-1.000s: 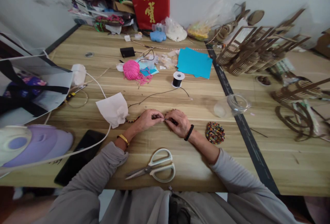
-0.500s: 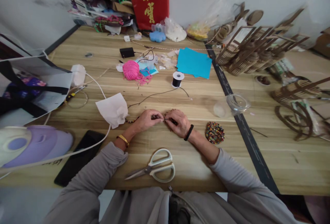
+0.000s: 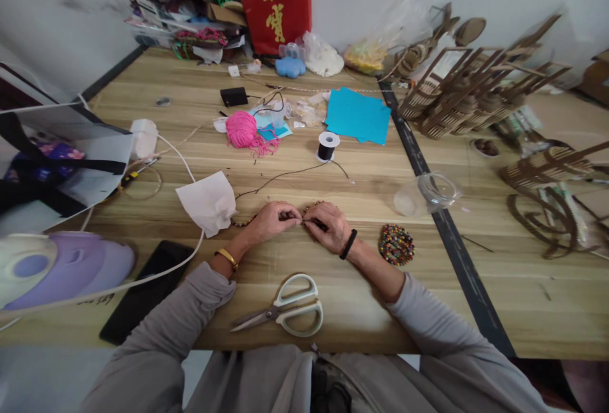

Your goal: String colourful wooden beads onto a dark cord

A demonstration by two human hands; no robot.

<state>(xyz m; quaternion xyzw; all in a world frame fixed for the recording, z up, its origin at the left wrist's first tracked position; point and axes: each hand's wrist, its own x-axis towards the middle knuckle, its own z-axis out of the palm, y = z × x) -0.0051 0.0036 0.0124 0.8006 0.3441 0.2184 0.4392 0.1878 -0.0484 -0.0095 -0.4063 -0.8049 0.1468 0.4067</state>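
Note:
My left hand (image 3: 276, 220) and my right hand (image 3: 329, 225) meet fingertip to fingertip above the wooden table, both closed in a pinch. Between them is a thin dark cord end, too small to make out well. A string of small beads (image 3: 243, 222) shows beside my left wrist, and more beads peek out behind my right fingers. Black cord (image 3: 285, 174) runs from near the white paper (image 3: 208, 202) to a black spool (image 3: 328, 146). A coil of multicoloured beads (image 3: 396, 245) lies right of my right wrist.
White-handled scissors (image 3: 299, 307) lie near the front edge. At the left are a black phone (image 3: 143, 292), a white cable and a purple appliance (image 3: 90, 267). Pink yarn (image 3: 242, 129), blue sheets (image 3: 359, 115) and clear tape (image 3: 436, 191) lie farther back; woven baskets (image 3: 457, 105) stand at the right.

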